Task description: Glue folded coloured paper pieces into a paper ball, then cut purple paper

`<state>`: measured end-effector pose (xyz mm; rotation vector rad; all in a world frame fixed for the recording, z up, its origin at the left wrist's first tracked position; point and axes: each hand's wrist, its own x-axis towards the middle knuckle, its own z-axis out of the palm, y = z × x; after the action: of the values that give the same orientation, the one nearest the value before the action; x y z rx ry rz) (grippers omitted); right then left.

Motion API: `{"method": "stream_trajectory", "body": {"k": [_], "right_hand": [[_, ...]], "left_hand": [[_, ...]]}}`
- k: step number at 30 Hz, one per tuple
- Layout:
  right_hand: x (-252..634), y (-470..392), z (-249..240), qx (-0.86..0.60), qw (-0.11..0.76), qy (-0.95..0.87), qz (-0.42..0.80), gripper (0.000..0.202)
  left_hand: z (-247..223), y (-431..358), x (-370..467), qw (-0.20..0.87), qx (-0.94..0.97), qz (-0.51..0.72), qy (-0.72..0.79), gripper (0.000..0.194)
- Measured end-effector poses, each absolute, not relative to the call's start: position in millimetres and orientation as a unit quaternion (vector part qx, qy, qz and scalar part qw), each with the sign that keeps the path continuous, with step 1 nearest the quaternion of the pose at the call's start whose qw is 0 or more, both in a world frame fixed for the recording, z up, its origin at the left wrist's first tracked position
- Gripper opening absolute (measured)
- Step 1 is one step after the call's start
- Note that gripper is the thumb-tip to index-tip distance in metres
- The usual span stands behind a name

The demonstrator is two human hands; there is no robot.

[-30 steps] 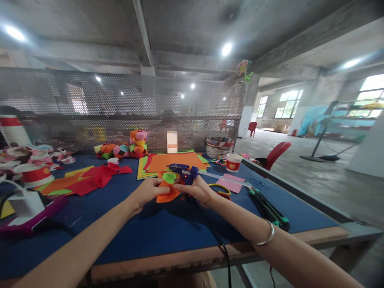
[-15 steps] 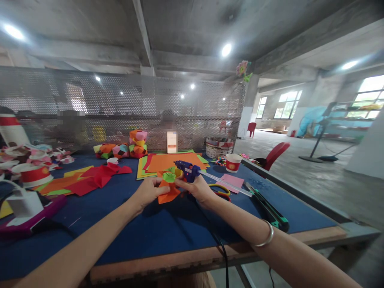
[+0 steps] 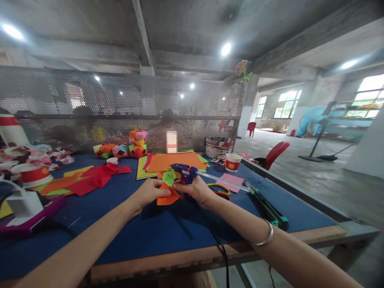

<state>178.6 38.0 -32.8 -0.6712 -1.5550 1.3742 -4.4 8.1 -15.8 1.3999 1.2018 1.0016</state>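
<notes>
My left hand [image 3: 151, 195] pinches the left edge of a folded orange and green paper piece [image 3: 168, 179] above the blue table. The blue glue gun [image 3: 185, 173] is in my right hand [image 3: 198, 191], its nozzle pointing left over the top of the paper. A clear glue stick [image 3: 222, 180] juts out of the gun's back to the right. My right thumb and fingertips also meet the right side of the paper. Behind the paper lies a stack of coloured sheets [image 3: 174, 161], orange on top.
Scissors [image 3: 220, 191], a pink sheet [image 3: 230, 182], a green-black cutter [image 3: 268, 208] and a paper cup [image 3: 233, 162] are at right. Red paper [image 3: 100, 176], a purple power strip [image 3: 54, 208] and paper balls [image 3: 138, 143] are at left. A black cord [image 3: 223, 252] crosses the front edge.
The glue gun has shifted slightly left and down, its nozzle now over the green part of the paper. The paper piece has tilted a little in my hands.
</notes>
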Motion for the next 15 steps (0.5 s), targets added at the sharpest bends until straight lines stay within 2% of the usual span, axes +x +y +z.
{"method": "stream_trajectory", "body": {"k": [3,7,11,15], "right_hand": [[178.8,39.2,-36.4,-0.289,0.439,-0.656,0.542,0.047],[177.8,40.1,-38.2,-0.317,0.430,-0.666,0.520,0.035],[175.5,38.9,-35.9,-0.328,0.422,-0.664,0.523,0.030],[174.5,38.1,-35.0,-0.347,0.417,-0.672,0.505,0.042]], "left_hand": [[-15.1,6.6,-4.2,0.491,0.576,0.414,0.506,0.022],[-13.6,5.2,-2.2,0.489,0.573,0.413,0.512,0.017],[-12.9,4.3,-0.2,0.484,0.577,0.418,0.508,0.016],[-15.3,5.0,-1.3,0.474,0.599,0.416,0.494,0.016]]}}
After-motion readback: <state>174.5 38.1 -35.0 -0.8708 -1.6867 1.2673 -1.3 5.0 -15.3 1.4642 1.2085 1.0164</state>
